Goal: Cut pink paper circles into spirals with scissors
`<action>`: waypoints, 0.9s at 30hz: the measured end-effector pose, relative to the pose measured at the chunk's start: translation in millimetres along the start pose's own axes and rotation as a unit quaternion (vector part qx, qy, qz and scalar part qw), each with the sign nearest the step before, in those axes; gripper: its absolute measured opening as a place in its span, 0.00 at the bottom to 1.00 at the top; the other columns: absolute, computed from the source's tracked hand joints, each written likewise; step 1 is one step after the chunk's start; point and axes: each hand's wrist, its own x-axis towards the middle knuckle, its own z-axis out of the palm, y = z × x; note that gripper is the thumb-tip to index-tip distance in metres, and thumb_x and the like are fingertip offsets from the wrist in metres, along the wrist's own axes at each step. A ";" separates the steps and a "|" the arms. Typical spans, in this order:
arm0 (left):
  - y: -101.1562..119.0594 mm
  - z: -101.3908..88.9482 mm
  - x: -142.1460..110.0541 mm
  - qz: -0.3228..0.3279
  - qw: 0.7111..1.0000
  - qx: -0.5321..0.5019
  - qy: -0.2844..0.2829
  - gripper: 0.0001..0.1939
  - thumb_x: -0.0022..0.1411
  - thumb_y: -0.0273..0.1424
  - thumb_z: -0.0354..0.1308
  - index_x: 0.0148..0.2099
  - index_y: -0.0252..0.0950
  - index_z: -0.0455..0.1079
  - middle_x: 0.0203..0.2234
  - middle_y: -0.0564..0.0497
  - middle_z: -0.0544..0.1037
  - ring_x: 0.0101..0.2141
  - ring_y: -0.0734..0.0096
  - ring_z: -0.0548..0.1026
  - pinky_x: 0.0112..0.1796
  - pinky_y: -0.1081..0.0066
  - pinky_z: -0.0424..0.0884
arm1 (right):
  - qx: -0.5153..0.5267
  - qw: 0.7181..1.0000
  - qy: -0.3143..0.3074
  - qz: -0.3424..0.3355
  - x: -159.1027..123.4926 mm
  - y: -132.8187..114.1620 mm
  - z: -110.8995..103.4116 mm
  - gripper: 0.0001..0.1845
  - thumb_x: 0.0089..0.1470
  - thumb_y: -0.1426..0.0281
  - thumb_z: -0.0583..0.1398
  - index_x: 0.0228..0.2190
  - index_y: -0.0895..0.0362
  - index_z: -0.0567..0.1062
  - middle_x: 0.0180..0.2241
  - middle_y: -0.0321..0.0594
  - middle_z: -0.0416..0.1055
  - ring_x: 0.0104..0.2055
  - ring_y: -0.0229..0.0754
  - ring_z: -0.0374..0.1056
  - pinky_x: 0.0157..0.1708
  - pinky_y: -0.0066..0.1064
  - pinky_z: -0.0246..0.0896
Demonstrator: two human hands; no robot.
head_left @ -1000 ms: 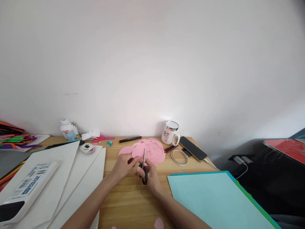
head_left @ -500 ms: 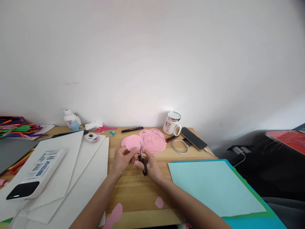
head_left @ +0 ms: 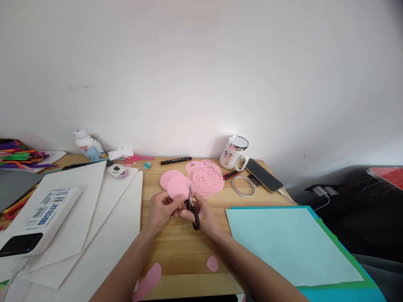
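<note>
Between thumb and fingers, my left hand (head_left: 164, 209) pinches a round pink paper disc (head_left: 178, 186). My right hand (head_left: 201, 213) grips a pair of black-handled scissors (head_left: 193, 212), their blades pointing away from me along the disc's right edge. Whether the blades touch the paper, I cannot tell. Behind the held disc lies another pink paper circle (head_left: 166, 178), partly covered by it. A pile of pink paper rings and spirals (head_left: 206, 178) rests just beyond my right hand. Pink scraps (head_left: 212, 264) lie closer to me on the wooden table (head_left: 179, 251).
White sheets (head_left: 119, 226) with a white device (head_left: 40, 222) cover the left side. Pale blue paper (head_left: 283, 247) lies at right. Toward the wall stand a mug (head_left: 233, 153) and a bottle (head_left: 90, 144); a marker (head_left: 176, 160), tape ring (head_left: 243, 186) and phone (head_left: 264, 176) lie nearby.
The view has shifted and tilted slightly. My right hand and the scissors sit a little further right, and more of the paper circle behind the held disc shows.
</note>
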 end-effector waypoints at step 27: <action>5.0 -2.5 -1.8 -0.014 1.000 -0.024 -0.003 0.13 0.50 0.37 0.61 0.25 0.31 0.69 0.10 0.58 0.65 0.10 0.83 0.59 0.12 0.80 0.52 | -0.060 0.998 0.020 0.014 -4.3 -1.0 1.5 0.23 0.42 0.55 0.64 0.32 0.53 0.59 0.14 0.22 0.58 0.13 0.30 0.53 0.13 0.22 0.47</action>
